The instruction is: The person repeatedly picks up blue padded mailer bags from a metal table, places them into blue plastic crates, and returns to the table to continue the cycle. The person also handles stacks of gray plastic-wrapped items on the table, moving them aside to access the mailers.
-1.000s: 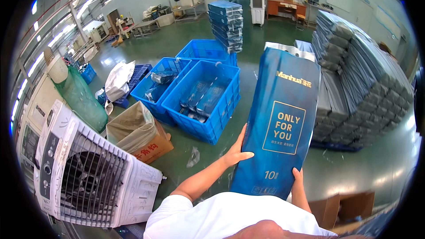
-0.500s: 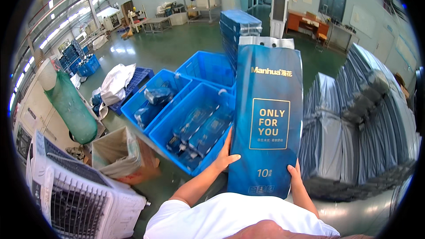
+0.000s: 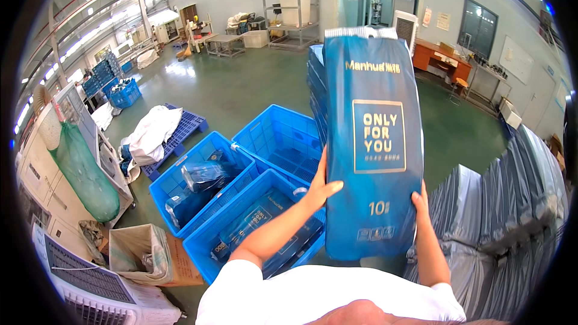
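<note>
Upright in front of me is a large, shiny blue plastic pack with gold print and a crimped silvery top edge. My left hand is closed on its left side, thumb on the front face and the other fingers hidden behind. Against the right edge, my right hand grips it too, its thumb tip showing in front. Below my left forearm stands a blue crate with several similar packs lying in it. A left-hand crate holds several packs in clear film, and a third crate adjoins both.
Grey-wrapped stacks rise close on my right. Behind the held pack is a stack of blue bundles, partly covered. At left are a lined carton, a white air cooler, a green net bag and a blue pallet.
The pack has gone up and slightly right in the view, still between both hands. The view has shifted, so the crates and grey stacks appear lower.
</note>
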Motion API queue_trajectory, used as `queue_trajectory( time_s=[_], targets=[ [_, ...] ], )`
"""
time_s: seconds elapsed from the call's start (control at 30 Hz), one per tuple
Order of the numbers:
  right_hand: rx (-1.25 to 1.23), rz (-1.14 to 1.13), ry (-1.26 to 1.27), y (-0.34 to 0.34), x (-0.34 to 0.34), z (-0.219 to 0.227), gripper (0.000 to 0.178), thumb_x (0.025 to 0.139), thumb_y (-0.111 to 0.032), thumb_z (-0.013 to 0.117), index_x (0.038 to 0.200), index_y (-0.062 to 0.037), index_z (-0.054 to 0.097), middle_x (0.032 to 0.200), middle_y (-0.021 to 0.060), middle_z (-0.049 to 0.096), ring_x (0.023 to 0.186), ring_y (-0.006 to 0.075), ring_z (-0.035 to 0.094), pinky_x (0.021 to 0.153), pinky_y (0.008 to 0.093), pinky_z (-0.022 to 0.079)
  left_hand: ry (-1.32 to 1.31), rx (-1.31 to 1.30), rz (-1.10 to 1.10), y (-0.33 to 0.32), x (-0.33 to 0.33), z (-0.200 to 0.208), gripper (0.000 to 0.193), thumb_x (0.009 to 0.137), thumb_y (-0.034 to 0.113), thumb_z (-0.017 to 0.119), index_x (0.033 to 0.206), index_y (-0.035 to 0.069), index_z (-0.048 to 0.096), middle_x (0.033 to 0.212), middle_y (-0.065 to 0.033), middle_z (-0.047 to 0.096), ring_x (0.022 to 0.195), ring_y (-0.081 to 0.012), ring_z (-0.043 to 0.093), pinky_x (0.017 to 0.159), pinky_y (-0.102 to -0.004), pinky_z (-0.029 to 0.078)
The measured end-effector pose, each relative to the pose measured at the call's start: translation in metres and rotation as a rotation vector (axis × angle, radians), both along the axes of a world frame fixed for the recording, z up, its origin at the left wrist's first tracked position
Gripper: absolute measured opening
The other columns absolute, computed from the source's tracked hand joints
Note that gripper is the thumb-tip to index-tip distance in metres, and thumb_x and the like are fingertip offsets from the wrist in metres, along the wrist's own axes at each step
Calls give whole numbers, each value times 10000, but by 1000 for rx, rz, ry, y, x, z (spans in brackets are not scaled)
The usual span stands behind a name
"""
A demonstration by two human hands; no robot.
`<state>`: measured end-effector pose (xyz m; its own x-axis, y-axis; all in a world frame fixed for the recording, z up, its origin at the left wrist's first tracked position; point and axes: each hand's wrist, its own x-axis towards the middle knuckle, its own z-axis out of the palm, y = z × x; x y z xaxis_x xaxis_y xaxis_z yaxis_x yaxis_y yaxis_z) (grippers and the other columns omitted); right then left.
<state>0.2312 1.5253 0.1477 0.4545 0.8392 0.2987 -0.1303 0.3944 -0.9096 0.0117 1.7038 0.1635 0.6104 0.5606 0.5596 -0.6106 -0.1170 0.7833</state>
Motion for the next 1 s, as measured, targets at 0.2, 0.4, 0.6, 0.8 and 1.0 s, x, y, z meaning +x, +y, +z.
queue_trajectory(
  time_s=[0.2,0.4,0.6,0.8,1.0],
  targets=[
    [4,154,62,203,133,99,623,801,-308,519,1312,-28,298,1234,130,451,1093,218,477,928,310,382,-63,-77,32,179,129,86,851,719,189,601,1400,96,99,1358,-149,289,1204,-267,350,970,-375,336],
    [-273,400,314,402,246,174,534,807,-427,533,1178,-47,475,1081,100,561,921,198,566,810,339,465,21,-257,133,364,231,154,463,779,303,527,1152,36,462,1054,-150,551,936,-276,547,817,-405,458],
    [-400,494,347,509,278,159,612,784,-506,547,1177,-39,493,1053,108,586,885,227,579,800,354,475,247,-502,171,464,264,139,407,766,331,518,1052,42,543,959,-148,587,884,-270,570,797,-406,465],
    [-442,641,338,560,318,93,690,826,-567,456,1229,-7,444,1119,128,557,965,233,562,825,344,473,206,-700,303,494,269,62,367,790,358,492,973,52,577,916,-112,599,805,-226,561,748,-344,465],
    [-257,246,403,542,366,-53,591,881,-508,385,1250,-50,432,1252,97,477,1156,231,444,977,339,331,554,-154,780,408,186,-74,495,883,306,493,1264,7,392,1219,-129,484,1097,-207,469,920,-300,366]
  ],
)
